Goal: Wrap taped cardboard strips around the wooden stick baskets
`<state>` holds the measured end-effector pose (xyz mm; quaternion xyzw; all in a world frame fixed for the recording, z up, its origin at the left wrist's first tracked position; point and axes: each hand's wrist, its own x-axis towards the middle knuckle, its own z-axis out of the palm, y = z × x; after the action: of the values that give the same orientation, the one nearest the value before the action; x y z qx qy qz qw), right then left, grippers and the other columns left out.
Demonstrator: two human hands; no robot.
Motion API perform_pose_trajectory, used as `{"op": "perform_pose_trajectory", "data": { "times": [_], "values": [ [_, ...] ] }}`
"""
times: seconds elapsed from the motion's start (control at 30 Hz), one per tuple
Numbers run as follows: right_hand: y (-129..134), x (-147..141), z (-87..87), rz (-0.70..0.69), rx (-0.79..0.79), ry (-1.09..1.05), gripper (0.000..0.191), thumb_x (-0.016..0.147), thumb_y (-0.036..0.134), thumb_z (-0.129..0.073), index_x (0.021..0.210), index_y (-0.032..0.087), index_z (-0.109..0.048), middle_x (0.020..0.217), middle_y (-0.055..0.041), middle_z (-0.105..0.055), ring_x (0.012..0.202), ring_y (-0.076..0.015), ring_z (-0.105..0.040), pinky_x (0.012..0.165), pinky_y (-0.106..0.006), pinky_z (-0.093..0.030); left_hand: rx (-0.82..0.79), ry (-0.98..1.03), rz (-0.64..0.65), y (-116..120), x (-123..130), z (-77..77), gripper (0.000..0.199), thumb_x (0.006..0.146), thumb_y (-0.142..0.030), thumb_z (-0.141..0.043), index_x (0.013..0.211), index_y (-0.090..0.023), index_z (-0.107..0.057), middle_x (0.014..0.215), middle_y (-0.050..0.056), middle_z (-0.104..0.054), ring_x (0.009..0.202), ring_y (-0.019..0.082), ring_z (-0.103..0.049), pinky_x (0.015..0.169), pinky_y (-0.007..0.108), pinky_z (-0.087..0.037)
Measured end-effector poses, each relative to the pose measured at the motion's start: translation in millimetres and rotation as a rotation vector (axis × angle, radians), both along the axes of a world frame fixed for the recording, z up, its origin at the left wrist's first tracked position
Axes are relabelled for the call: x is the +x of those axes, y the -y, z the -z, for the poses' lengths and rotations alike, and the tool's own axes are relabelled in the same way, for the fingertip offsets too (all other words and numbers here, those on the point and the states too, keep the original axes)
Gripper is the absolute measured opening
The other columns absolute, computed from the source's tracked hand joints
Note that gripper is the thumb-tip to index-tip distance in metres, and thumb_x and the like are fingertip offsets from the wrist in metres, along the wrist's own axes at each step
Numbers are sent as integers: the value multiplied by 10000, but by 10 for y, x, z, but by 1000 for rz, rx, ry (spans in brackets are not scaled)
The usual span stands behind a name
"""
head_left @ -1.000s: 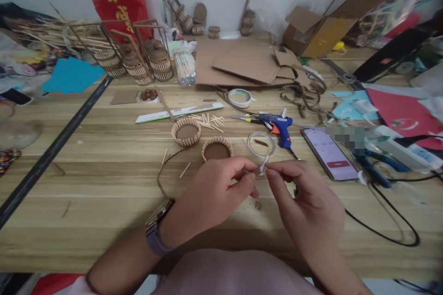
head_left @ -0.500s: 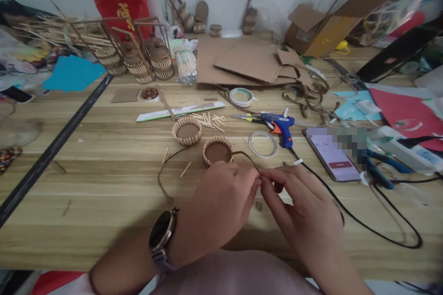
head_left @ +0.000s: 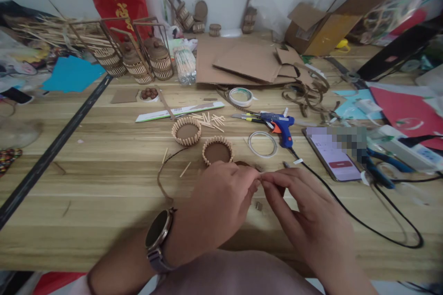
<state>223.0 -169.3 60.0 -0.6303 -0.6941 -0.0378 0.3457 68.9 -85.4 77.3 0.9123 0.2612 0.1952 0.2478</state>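
My left hand (head_left: 224,198), with a watch on its wrist, pinches a thin brown strip (head_left: 244,163) near the front of the table. Fingertips of my right hand (head_left: 301,207) meet those of the left and are pinched together at the strip; the exact part held is hidden. Just beyond my left hand sits a round brown tray edged with short sticks (head_left: 218,151). A second stick-edged round (head_left: 186,131) lies behind it to the left, a curved brown strip (head_left: 159,177) running from near it. A small brown piece (head_left: 258,206) lies between my hands.
A blue glue gun (head_left: 283,126) with a black cord lies behind my right hand, beside a tape roll (head_left: 262,144). Right of it is a phone (head_left: 332,154). Loose sticks (head_left: 211,120), cardboard sheets (head_left: 249,62) and small woven baskets (head_left: 161,62) stand or lie farther back.
The brown strip beyond my fingers has dropped lower and shows less of its arc. My right hand has shifted slightly right, and both hands remain pinched together.
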Motion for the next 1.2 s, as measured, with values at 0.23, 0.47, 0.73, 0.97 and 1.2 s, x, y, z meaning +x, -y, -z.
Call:
{"op": "perform_pose_trajectory", "data": {
  "times": [0.23, 0.47, 0.73, 0.97, 1.2],
  "values": [
    [7, 10, -28, -1, -16, 7, 99, 956, 213, -518, 946, 218, -616, 804, -19, -676, 704, -155, -669, 638, -293, -495, 122, 44, 19, 21, 14, -7, 188, 936, -98, -470, 879, -140, -644, 757, 44, -683, 722, 211, -623, 652, 316, -425],
    [-9, 22, -46, -7, -31, -4, 108, 953, 207, -511, 933, 240, -611, 776, -18, -674, 694, -169, -667, 621, -299, -495, 119, 41, 17, 26, 8, 5, 190, 934, -100, -457, 871, -155, -628, 757, 45, -681, 728, 201, -627, 667, 307, -434],
    [-32, 40, -30, -39, -22, 9, 92, 941, 166, -514, 900, 207, -585, 746, 1, -617, 643, -128, -612, 608, -263, -474, 113, 15, 28, 16, 8, 13, 204, 938, -100, -441, 879, -157, -628, 754, 42, -691, 717, 206, -632, 667, 318, -440],
    [-37, 66, -45, -69, -67, -33, 122, 932, 162, -506, 882, 231, -594, 742, -3, -635, 659, -149, -623, 598, -271, -487, 4, -82, 52, -2, -11, -35, 214, 957, -140, -437, 907, -153, -645, 793, 48, -701, 771, 215, -648, 697, 329, -458],
    [-20, 40, -41, -72, -44, -42, 142, 942, 186, -515, 977, 243, -640, 795, -17, -675, 684, -160, -654, 607, -281, -500, -58, -86, -7, -38, -13, -40, 200, 961, -169, -469, 891, -173, -656, 781, 28, -708, 758, 201, -649, 686, 313, -443]
  ]
}}
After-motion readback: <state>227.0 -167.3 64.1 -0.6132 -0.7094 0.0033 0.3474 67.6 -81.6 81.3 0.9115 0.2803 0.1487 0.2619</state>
